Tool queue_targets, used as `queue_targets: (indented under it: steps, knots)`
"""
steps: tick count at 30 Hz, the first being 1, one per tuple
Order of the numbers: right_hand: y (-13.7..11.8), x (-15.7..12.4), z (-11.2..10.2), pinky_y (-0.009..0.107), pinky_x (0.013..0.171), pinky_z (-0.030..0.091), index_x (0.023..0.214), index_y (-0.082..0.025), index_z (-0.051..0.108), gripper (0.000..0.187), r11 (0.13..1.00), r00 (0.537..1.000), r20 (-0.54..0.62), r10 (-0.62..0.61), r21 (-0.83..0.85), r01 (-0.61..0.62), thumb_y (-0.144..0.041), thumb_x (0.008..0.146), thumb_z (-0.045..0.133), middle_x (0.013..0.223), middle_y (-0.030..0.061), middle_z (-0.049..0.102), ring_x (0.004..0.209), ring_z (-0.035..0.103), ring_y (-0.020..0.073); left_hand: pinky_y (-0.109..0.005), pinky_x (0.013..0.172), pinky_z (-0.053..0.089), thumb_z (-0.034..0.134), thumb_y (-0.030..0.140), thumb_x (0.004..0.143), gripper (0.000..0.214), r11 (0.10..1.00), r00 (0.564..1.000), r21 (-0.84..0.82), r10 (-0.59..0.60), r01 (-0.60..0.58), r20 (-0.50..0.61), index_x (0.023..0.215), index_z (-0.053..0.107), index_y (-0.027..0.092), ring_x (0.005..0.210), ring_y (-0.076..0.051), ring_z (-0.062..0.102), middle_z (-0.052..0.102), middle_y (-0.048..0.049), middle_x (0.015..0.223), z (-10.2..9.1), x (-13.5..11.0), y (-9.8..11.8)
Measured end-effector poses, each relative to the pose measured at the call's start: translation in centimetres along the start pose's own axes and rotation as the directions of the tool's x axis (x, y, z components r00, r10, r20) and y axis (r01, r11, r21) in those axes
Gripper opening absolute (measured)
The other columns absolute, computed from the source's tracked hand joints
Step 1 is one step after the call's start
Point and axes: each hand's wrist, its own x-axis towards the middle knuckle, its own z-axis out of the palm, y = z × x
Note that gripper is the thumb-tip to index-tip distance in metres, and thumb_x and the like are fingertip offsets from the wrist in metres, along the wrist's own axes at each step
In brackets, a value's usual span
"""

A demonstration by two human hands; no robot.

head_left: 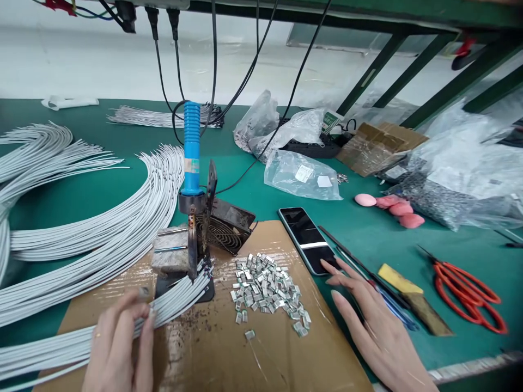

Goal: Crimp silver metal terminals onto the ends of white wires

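My left hand (118, 343) is at the lower left, fingers bent and thumb close to them, closed over a bundle of white wires (180, 305). The wire ends lie under the tip of an upright soldering iron with a blue handle (192, 149), held in a stand. My right hand (370, 321) is open with fingers spread; its fingertips touch the lower end of a smartphone (304, 239). Between both hands, a pile of small metal-and-green connector pieces (265, 286) lies on brown cardboard (212, 354). One single piece (249, 335) sits apart, nearer to me.
More white wire bundles (102, 223) curve across the left. Behind the iron stands a small black fan (226, 226). On the right lie orange-handled scissors (466, 294), a yellow-brown strip (414, 299) and pink lumps (398, 208). Plastic bags (469, 169) fill the back right; black cables (214, 65) hang down.
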Motion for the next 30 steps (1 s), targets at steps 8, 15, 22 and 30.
queue_targets:
  steps: [8,15,22,30]
  knots:
    - [0.2,0.0,-0.2,0.072,0.115,0.045,0.114,-0.029,0.059,0.029,1.000,1.000,0.009,-0.016,-0.006,0.017,-0.052,0.107,0.044,0.152,0.0133,0.065,0.148,0.052,0.0395,-0.040,0.081,0.050,0.043,0.041,0.110,0.018,0.987,0.951,-0.005,-0.154,0.162,0.268,0.109,0.054,0.027,0.089,-0.027,0.062,0.068,-0.0061,0.107,0.0,0.4,-1.5]
    - [0.1,0.0,0.0,0.070,0.115,0.045,0.112,-0.029,0.059,0.030,1.000,1.000,0.002,-0.009,-0.020,0.009,-0.053,0.107,0.043,0.150,0.0131,0.066,0.150,0.050,0.0386,-0.042,0.080,0.046,0.044,0.054,0.107,0.030,0.943,0.901,-0.082,-0.279,0.323,0.333,0.103,0.056,0.027,0.089,-0.029,0.057,0.065,-0.0051,0.100,-0.2,1.6,-0.2]
    - [-0.4,0.0,-0.2,0.068,0.112,0.049,0.111,-0.028,0.058,0.032,1.000,1.000,0.013,-0.010,-0.029,0.010,-0.054,0.108,0.040,0.149,0.0150,0.068,0.150,0.050,0.0383,-0.041,0.091,0.050,0.050,0.058,0.104,0.033,0.913,0.898,-0.144,-0.329,0.381,0.291,0.110,0.063,0.028,0.103,-0.031,0.067,0.073,-0.0052,0.108,-0.6,1.1,-1.5]
    - [-0.8,0.0,-0.4,0.062,0.118,0.045,0.113,-0.029,0.057,0.022,1.000,1.000,0.028,0.002,-0.025,-0.002,-0.046,0.109,0.044,0.152,0.0117,0.066,0.153,0.047,0.0328,-0.043,0.096,0.058,0.057,0.062,0.099,0.034,0.913,0.947,-0.256,-0.317,0.318,0.044,0.101,0.066,0.029,0.115,-0.035,0.070,0.075,-0.0087,0.120,-0.6,-1.4,-0.6]
